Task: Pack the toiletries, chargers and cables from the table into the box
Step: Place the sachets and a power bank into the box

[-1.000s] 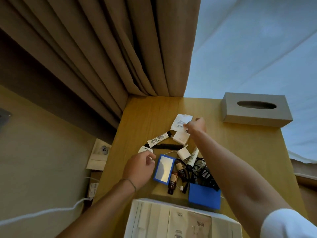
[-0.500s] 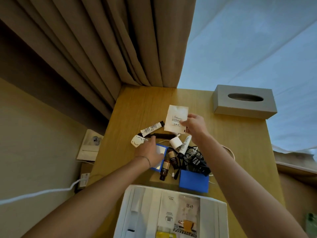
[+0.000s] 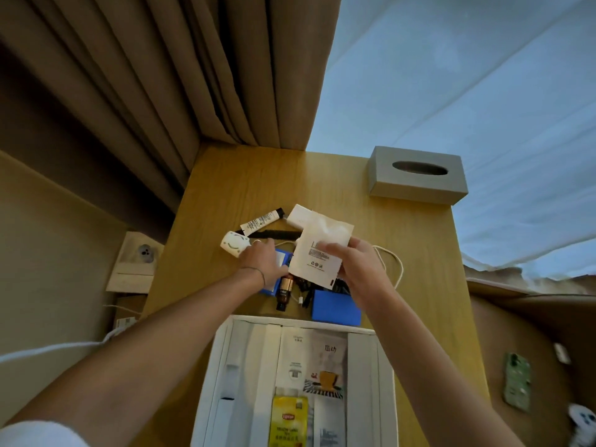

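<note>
A flat white sachet is being held in the air above the clutter on a wooden table, pinched at its right edge by the right hand, thumb on the printed face. It is hanging just beyond the far edge of a white box that is sitting open at the near end of the table. The left hand is reaching into the pile, resting on a blue-framed mirror, its fingertips beside a small white charger; whether it is grasping anything cannot be told.

The packing is looking only partly done. Inside the box, paper sachets and a yellow tea packet are already lying flat. Still waiting on the table are a white tube with a black cap, a black strap-like strip, a white adapter block, a small brown bottle, a blue case, a tangle of dark cables mostly hidden by the sachet, and a white cable looping right.

A grey tissue box is standing at the far right corner, well apart from the pile. Tan curtains are hanging behind.
</note>
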Action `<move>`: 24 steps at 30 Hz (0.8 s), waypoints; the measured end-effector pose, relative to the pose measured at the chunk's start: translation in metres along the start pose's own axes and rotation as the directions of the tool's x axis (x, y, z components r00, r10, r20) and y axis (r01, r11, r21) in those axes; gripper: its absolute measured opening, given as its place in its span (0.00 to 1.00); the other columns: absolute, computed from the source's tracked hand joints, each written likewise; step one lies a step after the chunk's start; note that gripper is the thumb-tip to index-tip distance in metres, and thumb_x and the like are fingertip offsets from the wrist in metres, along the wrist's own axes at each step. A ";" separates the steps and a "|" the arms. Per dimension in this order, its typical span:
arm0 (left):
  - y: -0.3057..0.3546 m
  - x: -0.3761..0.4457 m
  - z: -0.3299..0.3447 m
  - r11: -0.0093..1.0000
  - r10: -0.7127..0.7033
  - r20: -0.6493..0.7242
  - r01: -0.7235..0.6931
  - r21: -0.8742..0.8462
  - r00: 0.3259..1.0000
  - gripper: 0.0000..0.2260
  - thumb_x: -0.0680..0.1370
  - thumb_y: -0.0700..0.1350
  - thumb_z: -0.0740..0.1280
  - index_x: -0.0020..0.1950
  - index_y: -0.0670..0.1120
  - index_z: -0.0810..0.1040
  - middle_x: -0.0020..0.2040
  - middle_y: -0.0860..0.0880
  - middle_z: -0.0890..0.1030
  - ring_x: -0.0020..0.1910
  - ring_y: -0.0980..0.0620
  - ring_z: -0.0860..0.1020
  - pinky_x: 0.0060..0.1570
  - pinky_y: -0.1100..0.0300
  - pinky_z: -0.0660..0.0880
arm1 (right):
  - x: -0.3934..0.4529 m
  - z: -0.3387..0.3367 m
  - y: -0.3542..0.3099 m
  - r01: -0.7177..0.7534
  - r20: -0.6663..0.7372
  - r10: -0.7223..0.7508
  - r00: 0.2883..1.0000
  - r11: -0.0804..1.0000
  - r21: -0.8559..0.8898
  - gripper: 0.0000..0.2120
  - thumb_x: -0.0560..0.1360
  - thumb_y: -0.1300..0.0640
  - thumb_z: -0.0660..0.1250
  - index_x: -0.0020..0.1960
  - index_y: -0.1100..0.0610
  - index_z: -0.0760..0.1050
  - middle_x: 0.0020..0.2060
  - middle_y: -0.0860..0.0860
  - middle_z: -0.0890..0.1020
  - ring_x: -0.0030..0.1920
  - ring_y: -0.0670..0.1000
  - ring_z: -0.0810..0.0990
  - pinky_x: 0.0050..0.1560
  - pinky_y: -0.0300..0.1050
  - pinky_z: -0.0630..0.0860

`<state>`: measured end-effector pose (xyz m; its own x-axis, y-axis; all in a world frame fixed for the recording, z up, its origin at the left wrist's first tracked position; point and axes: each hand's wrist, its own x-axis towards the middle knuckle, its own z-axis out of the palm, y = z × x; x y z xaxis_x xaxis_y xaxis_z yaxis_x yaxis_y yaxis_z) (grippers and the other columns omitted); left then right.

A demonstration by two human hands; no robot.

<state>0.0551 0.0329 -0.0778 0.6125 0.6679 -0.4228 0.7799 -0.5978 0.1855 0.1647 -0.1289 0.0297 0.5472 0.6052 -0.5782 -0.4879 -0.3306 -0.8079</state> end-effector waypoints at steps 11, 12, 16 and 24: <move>-0.036 -0.030 -0.032 0.945 -0.037 -0.193 -0.028 -0.325 0.981 0.29 0.71 0.59 0.72 0.68 0.50 0.70 0.59 0.43 0.77 0.53 0.43 0.77 0.46 0.52 0.77 | -0.085 -0.013 0.055 -0.039 0.035 0.040 0.999 0.998 -0.039 0.10 0.78 0.60 0.69 0.59 0.59 0.81 0.50 0.58 0.88 0.51 0.58 0.87 0.52 0.54 0.83; -0.039 -0.036 -0.039 0.924 -0.045 -0.223 -0.044 -0.381 0.974 0.29 0.71 0.59 0.72 0.68 0.51 0.70 0.59 0.45 0.76 0.52 0.45 0.77 0.47 0.52 0.77 | -0.091 -0.013 0.063 -0.046 0.031 0.049 0.998 0.996 -0.071 0.11 0.78 0.61 0.70 0.59 0.59 0.81 0.50 0.57 0.88 0.51 0.58 0.87 0.51 0.54 0.83; -0.046 -0.068 -0.065 0.837 -0.057 -0.345 -0.144 -0.529 0.937 0.27 0.71 0.59 0.72 0.67 0.53 0.71 0.59 0.48 0.77 0.51 0.50 0.75 0.42 0.58 0.73 | -0.110 -0.012 0.101 -0.119 0.016 0.126 0.992 0.969 -0.218 0.08 0.77 0.61 0.71 0.56 0.58 0.81 0.47 0.54 0.88 0.49 0.55 0.88 0.49 0.52 0.84; -0.050 -0.134 -0.097 0.733 -0.026 -0.465 -0.299 -0.611 0.885 0.25 0.71 0.56 0.73 0.65 0.52 0.72 0.57 0.51 0.78 0.53 0.50 0.77 0.42 0.59 0.79 | -0.126 0.001 0.160 -0.225 0.005 0.267 0.964 0.820 -0.526 0.04 0.78 0.59 0.70 0.53 0.54 0.80 0.45 0.49 0.87 0.46 0.50 0.86 0.38 0.39 0.79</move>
<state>-0.0535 0.0160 0.0555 0.5814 0.8130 0.0329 0.4672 -0.3666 0.8046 0.0170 -0.2580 -0.0269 0.3936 0.4983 -0.7725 -0.1651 -0.7884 -0.5926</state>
